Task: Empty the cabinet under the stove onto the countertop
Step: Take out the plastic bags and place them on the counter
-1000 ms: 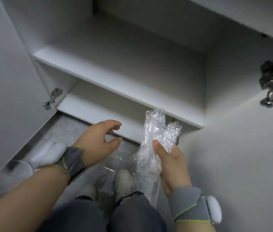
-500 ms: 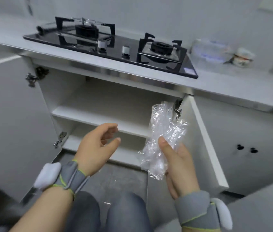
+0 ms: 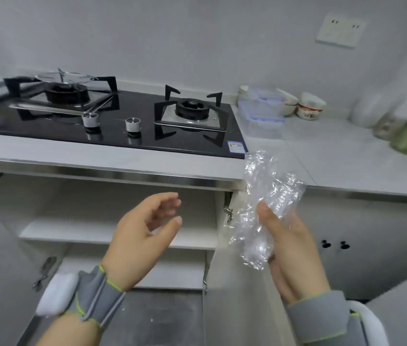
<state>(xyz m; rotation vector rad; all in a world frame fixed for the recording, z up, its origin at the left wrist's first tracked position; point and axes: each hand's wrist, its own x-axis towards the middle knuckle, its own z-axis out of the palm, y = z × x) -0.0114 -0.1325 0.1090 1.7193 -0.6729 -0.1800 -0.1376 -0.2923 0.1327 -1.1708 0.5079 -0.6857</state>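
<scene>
Lifted clear of the cabinet point(image 3: 112, 231), the clear plastic bundle point(image 3: 264, 203) now hangs pinched in the right hand point(image 3: 294, 248) beside the tabletop point(image 3: 334, 156) edge; left hand point(image 3: 142, 233) spread, empty. Next: lay it on bare tabletop

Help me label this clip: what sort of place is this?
Most likely a home kitchen: a two-burner gas stove set into a countertop, an open cabinet beneath it, and bowls by the wall.

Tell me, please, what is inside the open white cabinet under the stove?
Only a bare white shelf and bottom panel show. The left hand covers part of the shelf, so that patch is unseen.
</scene>
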